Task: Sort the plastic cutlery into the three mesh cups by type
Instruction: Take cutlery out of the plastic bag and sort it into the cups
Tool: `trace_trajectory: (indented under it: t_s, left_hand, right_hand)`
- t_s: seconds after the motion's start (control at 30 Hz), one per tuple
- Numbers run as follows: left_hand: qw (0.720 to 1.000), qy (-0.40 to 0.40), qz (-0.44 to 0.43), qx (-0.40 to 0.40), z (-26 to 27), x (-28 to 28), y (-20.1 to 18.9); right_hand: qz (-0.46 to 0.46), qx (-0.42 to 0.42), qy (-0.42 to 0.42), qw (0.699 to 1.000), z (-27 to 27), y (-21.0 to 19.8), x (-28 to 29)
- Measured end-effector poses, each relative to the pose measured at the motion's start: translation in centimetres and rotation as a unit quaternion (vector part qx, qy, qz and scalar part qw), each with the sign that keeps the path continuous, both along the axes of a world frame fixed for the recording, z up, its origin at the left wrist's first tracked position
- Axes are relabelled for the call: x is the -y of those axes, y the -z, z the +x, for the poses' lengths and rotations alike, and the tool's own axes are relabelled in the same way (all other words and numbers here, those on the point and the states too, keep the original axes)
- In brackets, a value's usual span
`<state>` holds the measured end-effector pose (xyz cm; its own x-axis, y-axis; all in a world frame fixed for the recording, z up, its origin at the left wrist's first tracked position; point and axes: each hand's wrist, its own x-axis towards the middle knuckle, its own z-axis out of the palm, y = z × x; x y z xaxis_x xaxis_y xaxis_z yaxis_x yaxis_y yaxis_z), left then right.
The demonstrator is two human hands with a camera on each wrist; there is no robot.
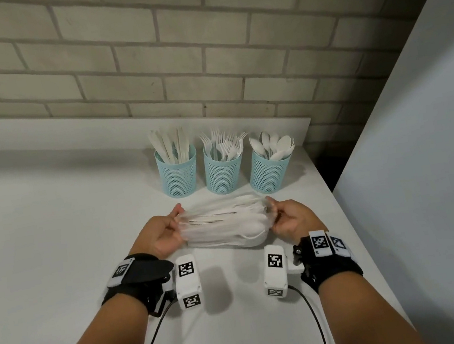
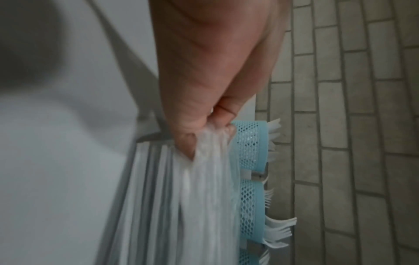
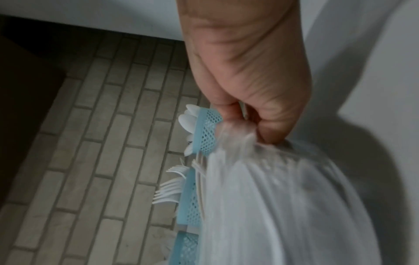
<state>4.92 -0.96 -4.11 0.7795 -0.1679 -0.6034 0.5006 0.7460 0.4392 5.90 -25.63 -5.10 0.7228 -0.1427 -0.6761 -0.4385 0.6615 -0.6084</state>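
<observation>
Right now my left hand and right hand each pinch an end of the cutlery bag; tugging unevenly could scatter pieces across the table.

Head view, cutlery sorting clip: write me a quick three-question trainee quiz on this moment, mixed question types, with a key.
1. True or false: both the left hand and the right hand grip the clear bag of cutlery.
2. Multiple choice: the middle mesh cup holds A) knives B) forks C) spoons.
3. Fill in: the bag is held in ____ of the three cups, nearer the person.

Key: 1 true, each hand pinches one end. 2 B; the left cup holds knives, the right cup holds spoons. 3 front.
</observation>
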Motion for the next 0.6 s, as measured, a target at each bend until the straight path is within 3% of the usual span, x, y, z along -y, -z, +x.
trace_trajectory:
  t_s: [0.1,0.17,0.2,0.27,0.33,0.37,0.4,0.47,0.6]
  left_hand:
    - [1.000,-0.017,0.007,0.025,0.3,-0.1,0.4]
    - [0.983,0.075,0.137,0.094,0.4,-0.1,0.1]
    - [0.951,0.139,0.239,0.141,0.5,-0.1,-0.2]
    - [0.822,0.250,0.456,0.230,0.4,0.1,-0.7]
    - [0.692,0.315,0.586,0.280,0.5,0.7,-0.9]
    - [0.656,0.328,0.616,0.288,0.4,1.0,-1.2]
    - [0.642,0.329,0.629,0.290,0.2,1.1,-1.2]
    - [0.648,0.311,0.629,0.297,0.0,1.1,-1.4]
    - [0.650,0.317,0.625,0.292,-0.2,0.8,-1.8]
  right_hand:
    - [0.034,0.028,0.003,0.999,-0.8,0.5,-0.3]
    - [0.031,0.069,0.023,0.997,-0.8,0.6,-0.2]
    - [0.024,0.086,0.030,0.996,-0.7,0.4,0.0]
    - [-0.033,0.122,-0.021,0.992,-0.5,-0.5,0.0]
    - [-0.142,0.142,-0.090,0.976,-0.9,-1.4,-0.3]
    - [-0.194,0.145,-0.115,0.963,-1.3,-2.0,-0.6]
    - [-0.239,0.147,-0.135,0.950,-1.4,-2.2,-0.8]
    - [-0.290,0.138,-0.138,0.937,-1.4,-2.3,-0.8]
    - [-0.267,0.117,-0.127,0.948,-1.3,-1.7,-0.6]
